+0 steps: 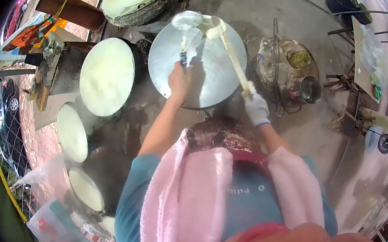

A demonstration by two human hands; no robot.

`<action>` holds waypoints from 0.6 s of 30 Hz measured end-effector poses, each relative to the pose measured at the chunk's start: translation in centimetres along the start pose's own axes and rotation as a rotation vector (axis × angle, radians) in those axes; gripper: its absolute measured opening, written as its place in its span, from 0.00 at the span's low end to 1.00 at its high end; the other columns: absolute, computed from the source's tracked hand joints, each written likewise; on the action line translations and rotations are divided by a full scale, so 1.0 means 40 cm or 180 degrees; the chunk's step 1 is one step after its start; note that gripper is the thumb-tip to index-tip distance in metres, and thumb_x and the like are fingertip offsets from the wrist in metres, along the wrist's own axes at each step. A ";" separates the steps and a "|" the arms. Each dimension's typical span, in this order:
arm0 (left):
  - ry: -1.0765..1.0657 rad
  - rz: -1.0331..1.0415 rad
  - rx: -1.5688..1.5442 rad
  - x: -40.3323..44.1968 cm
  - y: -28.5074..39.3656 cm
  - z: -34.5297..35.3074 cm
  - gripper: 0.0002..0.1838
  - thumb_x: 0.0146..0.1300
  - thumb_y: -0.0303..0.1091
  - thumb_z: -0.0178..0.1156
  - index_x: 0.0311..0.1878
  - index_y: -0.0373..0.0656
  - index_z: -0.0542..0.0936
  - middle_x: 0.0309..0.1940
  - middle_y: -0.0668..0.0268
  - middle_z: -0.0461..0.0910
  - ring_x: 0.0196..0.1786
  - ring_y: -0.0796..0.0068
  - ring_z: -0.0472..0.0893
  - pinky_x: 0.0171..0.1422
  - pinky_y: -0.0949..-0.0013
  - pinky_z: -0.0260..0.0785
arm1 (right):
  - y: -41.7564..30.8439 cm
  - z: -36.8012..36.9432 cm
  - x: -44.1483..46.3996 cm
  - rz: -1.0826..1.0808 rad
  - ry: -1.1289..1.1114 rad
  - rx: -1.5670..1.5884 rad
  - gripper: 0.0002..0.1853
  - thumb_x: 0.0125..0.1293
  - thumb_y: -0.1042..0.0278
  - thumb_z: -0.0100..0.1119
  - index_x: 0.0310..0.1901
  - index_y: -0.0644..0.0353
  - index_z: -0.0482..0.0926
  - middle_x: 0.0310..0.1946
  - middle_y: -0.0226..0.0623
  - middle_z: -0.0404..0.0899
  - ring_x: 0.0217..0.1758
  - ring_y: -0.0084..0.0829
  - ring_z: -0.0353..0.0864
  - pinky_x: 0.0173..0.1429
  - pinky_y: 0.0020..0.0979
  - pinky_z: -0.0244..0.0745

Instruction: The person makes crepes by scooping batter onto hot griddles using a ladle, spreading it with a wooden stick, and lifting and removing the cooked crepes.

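Both your hands hold tools over the round silver plate (170, 50).

Your bare left hand (180, 82) grips a white-coated tool (184, 56), its head at the plate's far edge; your gloved right hand (256, 108) is closed around a pale stick (233, 56) reaching over the plate's right part. Left of the plate sits a pale-topped round pan (107, 77); to its right, a metal pot (309, 89).

Round silvery metal plate (163, 51) lying flat; dark-handled, white-coated utensil (184, 44) points to its 12 o'clock; white-smeared wooden stick (232, 55) slants from 1 to 4 o'clock
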State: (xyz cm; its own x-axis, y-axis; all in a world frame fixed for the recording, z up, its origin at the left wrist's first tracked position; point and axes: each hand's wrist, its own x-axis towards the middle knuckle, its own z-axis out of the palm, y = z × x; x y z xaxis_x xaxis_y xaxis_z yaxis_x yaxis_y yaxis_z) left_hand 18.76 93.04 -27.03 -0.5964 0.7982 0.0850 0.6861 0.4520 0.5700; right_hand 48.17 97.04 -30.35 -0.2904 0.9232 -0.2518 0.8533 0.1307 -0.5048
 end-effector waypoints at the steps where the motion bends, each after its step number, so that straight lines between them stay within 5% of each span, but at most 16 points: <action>1: 0.0161 -0.0032 -0.0098 -0.004 -0.018 -0.030 0.19 0.62 0.42 0.64 0.46 0.38 0.73 0.26 0.50 0.79 0.29 0.48 0.81 0.33 0.54 0.71 | -0.050 0.005 -0.005 0.0333 -0.0260 0.1159 0.24 0.68 0.53 0.56 0.63 0.51 0.74 0.25 0.36 0.78 0.26 0.32 0.79 0.29 0.34 0.72; 3: 0.0482 -0.0045 -0.0234 -0.018 -0.035 -0.105 0.18 0.63 0.40 0.64 0.47 0.37 0.74 0.27 0.52 0.78 0.27 0.53 0.80 0.32 0.58 0.72 | -0.159 -0.054 -0.019 0.1014 -0.1050 0.2282 0.29 0.65 0.53 0.62 0.64 0.57 0.72 0.37 0.38 0.84 0.35 0.22 0.78 0.45 0.27 0.74; 7: 0.0911 0.0042 -0.0640 -0.075 -0.074 -0.228 0.15 0.65 0.34 0.63 0.48 0.35 0.73 0.26 0.55 0.77 0.26 0.66 0.78 0.33 0.66 0.71 | -0.124 0.026 0.012 0.0418 0.0141 0.2529 0.26 0.66 0.65 0.60 0.64 0.68 0.70 0.51 0.38 0.81 0.46 0.20 0.77 0.53 0.22 0.71; 8: 0.0959 0.0137 -0.0786 -0.084 -0.080 -0.245 0.14 0.66 0.35 0.60 0.47 0.36 0.71 0.27 0.48 0.78 0.31 0.47 0.80 0.34 0.56 0.70 | -0.126 0.053 0.015 0.0611 -0.0026 0.2534 0.25 0.67 0.64 0.60 0.63 0.66 0.71 0.48 0.36 0.81 0.44 0.20 0.77 0.51 0.22 0.72; 10: 0.0394 -0.0193 -0.1077 -0.114 -0.109 -0.264 0.11 0.67 0.33 0.57 0.45 0.36 0.72 0.27 0.47 0.78 0.31 0.47 0.79 0.35 0.56 0.70 | -0.185 0.081 0.014 0.0816 -0.0336 0.2540 0.24 0.66 0.61 0.61 0.62 0.61 0.74 0.40 0.33 0.81 0.38 0.19 0.76 0.45 0.23 0.73; 11: 0.0174 -0.0378 -0.1171 -0.133 -0.113 -0.273 0.10 0.68 0.33 0.55 0.43 0.35 0.73 0.28 0.48 0.78 0.31 0.46 0.79 0.36 0.56 0.70 | -0.236 0.077 0.025 0.1574 -0.0863 0.2144 0.23 0.65 0.56 0.62 0.60 0.54 0.77 0.32 0.30 0.80 0.31 0.18 0.74 0.37 0.23 0.71; 12: 0.0044 -0.0465 -0.1291 -0.152 -0.147 -0.257 0.09 0.69 0.33 0.55 0.43 0.35 0.74 0.27 0.49 0.78 0.29 0.49 0.79 0.36 0.56 0.70 | -0.327 0.025 0.013 0.1603 -0.0955 0.2061 0.23 0.64 0.51 0.63 0.58 0.51 0.79 0.28 0.29 0.79 0.25 0.20 0.71 0.32 0.26 0.69; 15: -0.0235 -0.0546 -0.1686 -0.210 -0.174 -0.309 0.09 0.70 0.33 0.53 0.44 0.37 0.74 0.23 0.57 0.77 0.24 0.66 0.76 0.31 0.64 0.68 | -0.340 -0.007 0.034 0.0468 -0.0267 0.1198 0.23 0.65 0.53 0.62 0.58 0.55 0.78 0.32 0.32 0.83 0.31 0.24 0.78 0.40 0.28 0.74; 18: -0.0432 -0.0998 -0.2268 -0.252 -0.188 -0.382 0.08 0.72 0.34 0.51 0.44 0.38 0.73 0.20 0.66 0.73 0.19 0.78 0.70 0.24 0.70 0.63 | -0.174 0.095 0.083 0.0051 0.0500 0.2355 0.22 0.67 0.61 0.61 0.61 0.54 0.76 0.33 0.28 0.83 0.33 0.19 0.76 0.40 0.24 0.73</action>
State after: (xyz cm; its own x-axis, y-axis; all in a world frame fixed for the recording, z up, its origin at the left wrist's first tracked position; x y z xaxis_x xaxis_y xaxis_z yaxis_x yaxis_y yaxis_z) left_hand 13.27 75.51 -19.68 -0.6304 0.7381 -0.2405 0.0349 0.3365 0.9411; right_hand 39.63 97.83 -30.83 -0.1679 0.9708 -0.1713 0.3274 -0.1089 -0.9386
